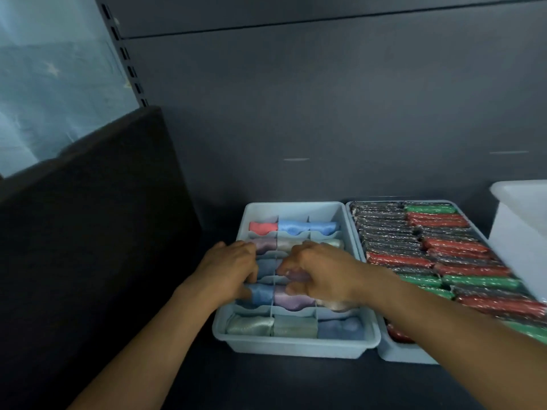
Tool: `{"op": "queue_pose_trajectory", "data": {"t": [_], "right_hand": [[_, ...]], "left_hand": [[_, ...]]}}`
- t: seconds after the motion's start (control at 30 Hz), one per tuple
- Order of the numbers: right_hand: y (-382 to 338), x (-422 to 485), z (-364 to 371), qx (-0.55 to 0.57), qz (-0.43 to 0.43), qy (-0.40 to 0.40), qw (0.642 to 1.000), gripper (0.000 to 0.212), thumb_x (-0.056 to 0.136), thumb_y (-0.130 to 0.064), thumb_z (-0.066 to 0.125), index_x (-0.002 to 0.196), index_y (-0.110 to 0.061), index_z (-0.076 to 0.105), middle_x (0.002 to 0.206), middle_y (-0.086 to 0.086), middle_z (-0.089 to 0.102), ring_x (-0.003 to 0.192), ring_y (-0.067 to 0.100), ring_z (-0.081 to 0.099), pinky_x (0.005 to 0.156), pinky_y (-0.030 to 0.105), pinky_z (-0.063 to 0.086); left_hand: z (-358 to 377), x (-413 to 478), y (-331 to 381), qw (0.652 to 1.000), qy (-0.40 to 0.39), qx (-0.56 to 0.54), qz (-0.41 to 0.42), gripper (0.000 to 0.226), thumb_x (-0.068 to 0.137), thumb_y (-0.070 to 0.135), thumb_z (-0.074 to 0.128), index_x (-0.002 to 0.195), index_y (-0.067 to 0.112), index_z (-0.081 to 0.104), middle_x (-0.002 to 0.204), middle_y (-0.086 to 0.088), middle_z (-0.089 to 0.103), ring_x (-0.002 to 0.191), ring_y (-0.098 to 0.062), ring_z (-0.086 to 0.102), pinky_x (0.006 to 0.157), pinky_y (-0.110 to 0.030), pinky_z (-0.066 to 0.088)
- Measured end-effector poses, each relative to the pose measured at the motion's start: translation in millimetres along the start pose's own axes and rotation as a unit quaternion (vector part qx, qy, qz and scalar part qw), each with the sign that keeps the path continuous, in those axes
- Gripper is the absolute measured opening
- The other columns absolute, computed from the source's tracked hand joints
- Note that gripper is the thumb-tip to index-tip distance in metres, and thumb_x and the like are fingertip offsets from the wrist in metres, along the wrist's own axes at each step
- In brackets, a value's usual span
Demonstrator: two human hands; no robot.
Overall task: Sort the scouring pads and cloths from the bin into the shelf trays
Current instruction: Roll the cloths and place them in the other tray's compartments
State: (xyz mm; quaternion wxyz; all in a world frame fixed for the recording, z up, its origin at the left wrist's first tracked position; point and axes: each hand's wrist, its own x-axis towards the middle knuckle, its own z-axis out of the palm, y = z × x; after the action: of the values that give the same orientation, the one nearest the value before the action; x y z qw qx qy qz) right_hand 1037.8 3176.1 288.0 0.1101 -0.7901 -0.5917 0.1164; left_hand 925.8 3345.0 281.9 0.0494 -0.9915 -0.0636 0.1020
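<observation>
nearly done, i judge — both trays look almost full. right hand [319, 276] curls round a lilac cloth [296, 276] mid-row in the divided tray [296, 347]; left hand [228, 270] — grip unclear; scouring pads [455, 247] pack the neighbouring tray [402, 355].

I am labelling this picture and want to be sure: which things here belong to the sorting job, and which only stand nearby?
For the job: left hand, right hand, divided tray, cloths, pad tray, scouring pads, white bin.
Only nearby: dark panel, blue sheet, shelf wall.
</observation>
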Motion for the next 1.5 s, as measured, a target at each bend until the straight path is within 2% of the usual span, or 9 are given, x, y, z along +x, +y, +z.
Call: {"op": "queue_pose_trajectory", "data": {"t": [0.07,0.17,0.3,0.4,0.5,0.63,0.73,1.33,1.5], "right_hand": [[12.6,-17.1,-6.7,-0.01,-0.007,0.045,0.999,0.029,0.089,-0.04,0.06,0.116,-0.03,0.066,0.115,-0.005,0.064,0.112,0.016,0.05,0.095,0.036,0.044],[40.0,-49.4,-25.2,0.001,0.022,0.108,0.994,0.025,0.089,-0.036,0.062,0.113,-0.032,0.069,0.117,-0.013,0.066,0.113,0.011,0.051,0.1,0.037,0.042],[99.6,-86.2,-50.4,-0.037,0.154,0.165,0.973,0.032,0.093,-0.027,0.058,0.126,-0.028,0.061,0.132,-0.007,0.058,0.125,0.017,0.047,0.108,0.037,0.038],[147.8,-98.8,-55.4,-0.039,0.275,0.137,0.951,0.046,0.093,-0.014,0.051,0.139,-0.016,0.046,0.143,0.006,0.047,0.133,0.028,0.039,0.108,0.039,0.035],[170.9,-100.5,-55.7,-0.002,0.294,0.099,0.951,0.051,0.094,-0.011,0.047,0.144,-0.011,0.037,0.148,0.01,0.04,0.138,0.028,0.033,0.11,0.042,0.035],[180.7,-95.4,-55.2,-0.018,0.285,0.007,0.958,0.059,0.103,-0.034,0.033,0.154,-0.016,0.009,0.162,0.003,0.004,0.149,0.021,0.004,0.121,0.038,0.009],[188.3,-96.0,-55.3,-0.074,0.262,-0.066,0.96,0.061,0.104,-0.039,0.027,0.154,-0.021,-0.002,0.161,0.0,-0.009,0.148,0.021,-0.008,0.121,0.043,0.004],[182.1,-128.6,-56.2,0.006,0.254,-0.09,0.963,0.067,0.1,-0.054,0.017,0.151,-0.026,-0.015,0.157,-0.005,-0.024,0.144,0.017,-0.024,0.119,0.043,-0.006],[159.1,-145.2,-31.9,-0.069,0.3,-0.104,0.946,0.066,0.1,-0.053,0.011,0.149,-0.023,-0.022,0.154,-0.001,-0.03,0.143,0.02,-0.027,0.119,0.049,-0.009]], "left_hand": [[-5.2,1.0,4.5,1.0,0.004,-0.004,-0.007,0.022,0.078,0.04,0.071,0.098,0.03,0.067,0.121,0.015,0.051,0.118,-0.009,0.049,0.096,-0.031,0.035],[-19.4,10.5,25.3,0.984,0.125,-0.13,0.004,0.021,0.083,0.039,0.07,0.102,0.031,0.066,0.112,0.016,0.058,0.115,-0.008,0.055,0.094,-0.028,0.039],[-51.8,33.1,112.3,0.933,0.168,-0.316,0.04,0.045,0.098,0.039,0.051,0.141,0.025,0.047,0.142,0.016,0.045,0.132,-0.005,0.04,0.108,-0.021,0.028],[-56.1,71.0,176.0,0.957,0.132,-0.241,0.089,0.059,0.104,0.044,0.031,0.156,0.023,0.011,0.162,0.011,0.003,0.15,-0.008,0.003,0.117,-0.026,-0.004],[-49.3,124.4,193.1,0.979,0.11,-0.172,0.026,0.063,0.105,0.045,0.02,0.155,0.017,-0.005,0.162,0.001,-0.015,0.149,-0.016,-0.013,0.113,-0.03,-0.016],[-32.4,158.2,190.2,0.994,0.023,-0.103,-0.035,0.069,0.101,0.055,0.008,0.153,0.014,-0.012,0.161,-0.009,-0.018,0.149,-0.023,-0.016,0.118,-0.038,-0.01],[-26.0,157.0,192.5,0.995,0.001,-0.098,-0.023,0.068,0.1,0.057,0.005,0.154,0.018,-0.012,0.161,-0.005,-0.02,0.148,-0.022,-0.018,0.119,-0.039,-0.01],[-34.3,135.9,199.1,0.99,0.009,-0.142,-0.018,0.064,0.099,0.056,-0.001,0.151,0.022,-0.019,0.157,0.001,-0.028,0.145,-0.017,-0.026,0.121,-0.043,-0.01],[-18.6,107.8,223.3,0.993,0.016,-0.114,0.013,0.061,0.099,0.054,-0.003,0.15,0.026,-0.021,0.154,0.005,-0.032,0.142,-0.011,-0.03,0.121,-0.039,-0.012]]}}
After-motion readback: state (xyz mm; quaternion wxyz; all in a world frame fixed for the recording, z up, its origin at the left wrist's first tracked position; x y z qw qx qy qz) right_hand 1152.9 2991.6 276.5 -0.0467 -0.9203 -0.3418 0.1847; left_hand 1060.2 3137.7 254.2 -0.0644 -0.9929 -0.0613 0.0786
